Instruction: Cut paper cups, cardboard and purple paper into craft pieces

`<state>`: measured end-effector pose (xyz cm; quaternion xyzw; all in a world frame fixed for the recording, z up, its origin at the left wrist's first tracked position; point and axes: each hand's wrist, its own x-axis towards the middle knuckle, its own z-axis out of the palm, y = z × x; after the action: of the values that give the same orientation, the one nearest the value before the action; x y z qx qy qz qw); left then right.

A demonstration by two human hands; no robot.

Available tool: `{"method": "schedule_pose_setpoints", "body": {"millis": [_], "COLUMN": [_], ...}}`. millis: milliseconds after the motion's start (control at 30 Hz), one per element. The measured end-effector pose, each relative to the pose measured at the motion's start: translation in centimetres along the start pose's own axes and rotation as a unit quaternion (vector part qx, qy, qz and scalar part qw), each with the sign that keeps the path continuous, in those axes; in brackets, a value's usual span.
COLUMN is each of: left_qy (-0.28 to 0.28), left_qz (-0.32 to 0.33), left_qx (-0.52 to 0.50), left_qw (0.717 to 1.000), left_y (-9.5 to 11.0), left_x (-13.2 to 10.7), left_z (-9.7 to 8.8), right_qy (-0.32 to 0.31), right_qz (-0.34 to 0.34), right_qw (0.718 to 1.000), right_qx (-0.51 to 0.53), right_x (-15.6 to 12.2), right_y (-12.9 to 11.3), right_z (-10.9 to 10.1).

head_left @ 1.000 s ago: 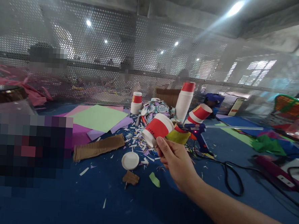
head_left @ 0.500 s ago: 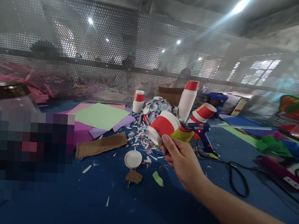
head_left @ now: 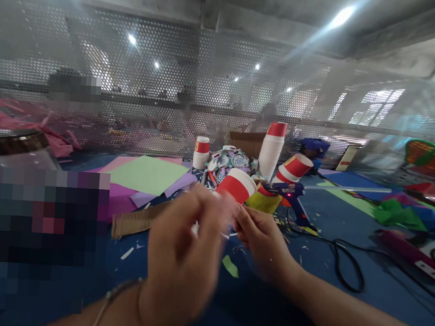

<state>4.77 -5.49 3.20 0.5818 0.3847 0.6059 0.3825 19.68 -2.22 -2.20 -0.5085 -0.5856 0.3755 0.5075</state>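
Note:
A red and white paper cup (head_left: pixel 237 186) is tilted in my right hand (head_left: pixel 268 237), the thumb and fingers pinching its lower end. My left hand (head_left: pixel 186 249), smeared by motion, reaches up to the cup's near end with its fingers bent. Whether they touch or grip the cup cannot be made out, since the blurred fingers hide that end. Just right of the cup, a blue hot glue gun (head_left: pixel 292 194) with a lit red light carries a long clear glue stick (head_left: pixel 348 188). More paper cups (head_left: pixel 294 167) lean behind it.
A tall stack of paper cups (head_left: pixel 272 151) and a shorter stack (head_left: pixel 202 153) stand at the back. Coloured paper sheets (head_left: pixel 146 173) and a cardboard strip (head_left: pixel 133 222) lie left. A black cable (head_left: pixel 335 249) loops to a purple power strip (head_left: pixel 407 253). A lidded jar (head_left: pixel 17 143) stands far left.
My left hand has come into view from below and moved up to the cup's near end, covering the small white disc and brown scrap. My right hand keeps hold of the cup.

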Motion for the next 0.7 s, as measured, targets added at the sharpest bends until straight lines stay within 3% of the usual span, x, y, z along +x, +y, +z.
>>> {"method": "schedule_pose_setpoints", "body": {"millis": [100, 200, 367, 467, 567, 633, 700], "left_qy": [0.194, 0.244, 0.31, 0.224, 0.086, -0.029, -0.08], "left_qz": [-0.001, -0.119, -0.174, -0.23, -0.28, -0.299, -0.309], "left_qx": [-0.038, -0.115, -0.153, -0.19, -0.225, -0.264, -0.29], "left_qw": [0.98, 0.955, 0.922, 0.928, 0.929, 0.917, 0.902], "left_y": [-1.9, -4.0, -5.2, -4.8, -4.4, -4.4, -4.6], "left_x": [4.6, 7.0, 8.8, 8.3, 6.3, 4.9, 3.8], "left_z": [0.1, -0.8, -2.4, -1.6, 0.3, 1.3, 1.8], "right_qy": [-0.008, -0.007, -0.018, -0.015, 0.0, 0.009, 0.015], "right_qz": [0.011, 0.018, 0.018, 0.013, 0.011, 0.01, 0.007], "right_qw": [1.0, 1.0, 0.999, 1.0, 1.0, 1.0, 1.0], "right_qx": [0.01, 0.017, 0.019, 0.017, 0.014, 0.015, 0.02], "right_x": [0.0, 0.0, 0.0, 0.1, 0.1, 0.1, 0.1], "right_y": [0.0, 0.0, 0.1, 0.1, 0.1, 0.1, 0.1], "right_z": [-0.1, -0.2, -0.3, -0.3, -0.3, -0.3, -0.3]}}
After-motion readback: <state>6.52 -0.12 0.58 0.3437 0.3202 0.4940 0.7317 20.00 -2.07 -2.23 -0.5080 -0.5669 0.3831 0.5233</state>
